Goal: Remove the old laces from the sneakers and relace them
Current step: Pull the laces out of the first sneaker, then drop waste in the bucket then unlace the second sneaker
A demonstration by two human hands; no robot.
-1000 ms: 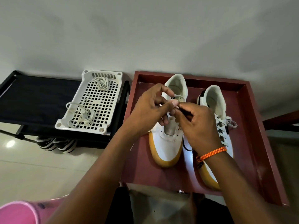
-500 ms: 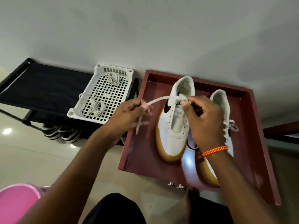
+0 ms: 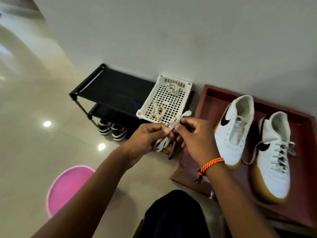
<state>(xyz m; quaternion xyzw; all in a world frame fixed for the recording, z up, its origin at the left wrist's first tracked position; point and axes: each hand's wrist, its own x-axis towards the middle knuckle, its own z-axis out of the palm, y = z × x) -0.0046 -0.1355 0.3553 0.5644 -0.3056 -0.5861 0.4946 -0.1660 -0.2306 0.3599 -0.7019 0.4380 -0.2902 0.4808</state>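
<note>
Your two hands meet in the middle of the view, above the floor (image 3: 34, 152) and just left of the red tray (image 3: 202, 107). Your left hand (image 3: 145, 140) has its fingers curled, and thumb and fingers pinch the white lace (image 3: 169, 133), which is folded in several loops. The loops hang down below the hand, and one end of the lace (image 3: 187, 113) sticks up to the far right. Your right hand (image 3: 195, 138) also curls its fingers and pinches the same lace, just beside the left fingertips. On your right wrist there is an orange band (image 3: 212, 163).

The two sneakers stand side by side in the tray, well apart from the hands, with the heels toward the wall (image 3: 171, 40). The left sneaker (image 3: 231, 134) has no lace in it; its eyelets are bare. The right sneaker (image 3: 272, 157) is laced with a pale lace, and it sits nearer to you.

Far from the hands, a white basket (image 3: 187, 84) lies on the right end of a black rack (image 3: 111, 85), touching nothing of the tray. Some pale laces (image 3: 173, 89) lie in the basket. Under the rack stands a pair of black shoes with white stripes (image 3: 112, 131). On the near left of the floor is a pink bowl (image 3: 68, 188). A dark cloth (image 3: 175, 215) is at the near edge, between your arms.
</note>
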